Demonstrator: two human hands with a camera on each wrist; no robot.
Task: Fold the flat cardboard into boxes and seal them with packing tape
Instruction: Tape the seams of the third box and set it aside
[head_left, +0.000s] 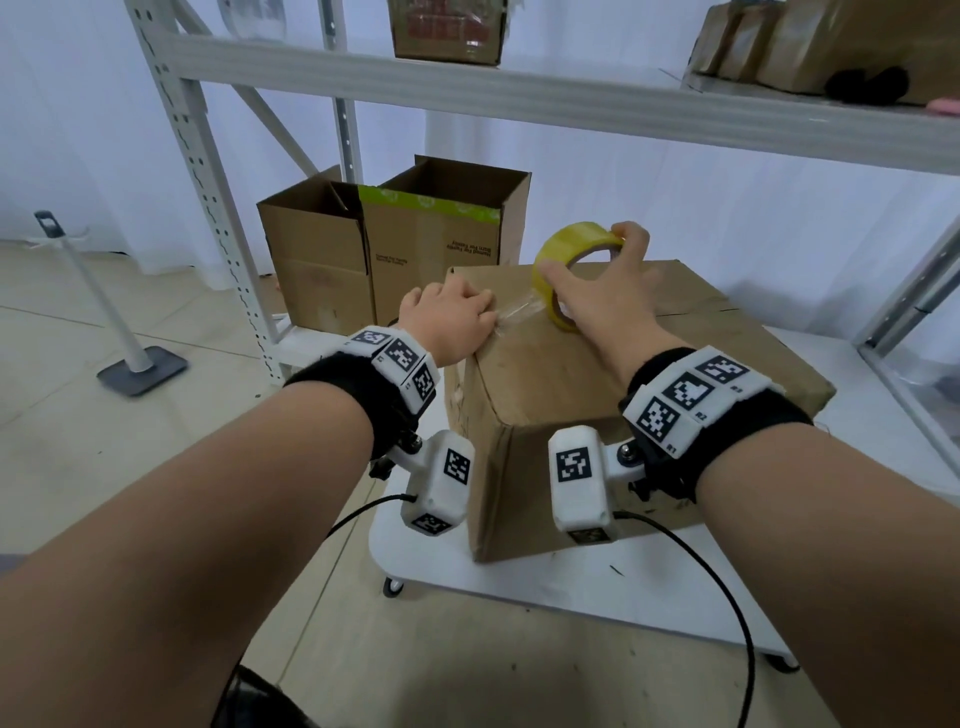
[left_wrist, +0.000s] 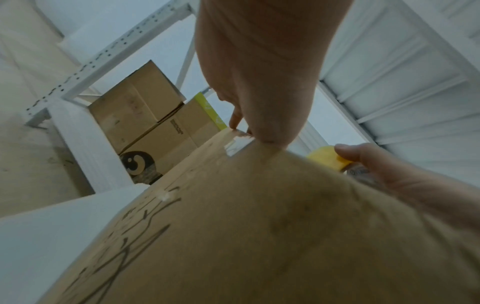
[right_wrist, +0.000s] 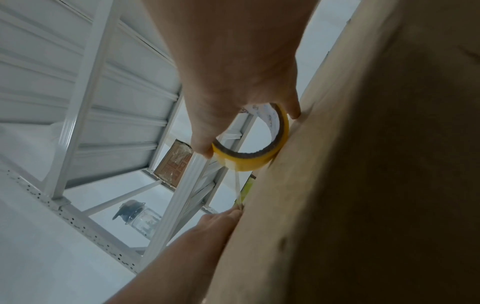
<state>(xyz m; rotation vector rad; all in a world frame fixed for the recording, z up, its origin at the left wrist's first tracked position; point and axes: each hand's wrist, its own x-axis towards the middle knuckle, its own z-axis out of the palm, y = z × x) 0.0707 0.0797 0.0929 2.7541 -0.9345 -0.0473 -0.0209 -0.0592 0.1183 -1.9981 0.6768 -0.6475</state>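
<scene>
Closed brown cardboard box (head_left: 597, 374) on a low white wheeled counter (head_left: 519, 577), its far side hidden, left hand (head_left: 452, 325) pressing down the clear tape end at the box's top left edge, fingertips hidden, right hand (head_left: 605, 288) gripping a yellow packing-tape roll (head_left: 563, 262) upright on top, open boxes (head_left: 395, 244) behind

metal shelving (head_left: 519, 98), floor stand (head_left: 132, 358), glass jar (right_wrist: 141, 220)

Matt brown corrugated cardboard box (head_left: 613, 374), scuffed and pen-marked. Glossy yellow plastic tape roll (head_left: 571, 260), clear shiny strip (head_left: 519, 312) pulled out. Painted metal shelving (head_left: 208, 208), probably steel. Smooth white counter (head_left: 571, 597).
</scene>
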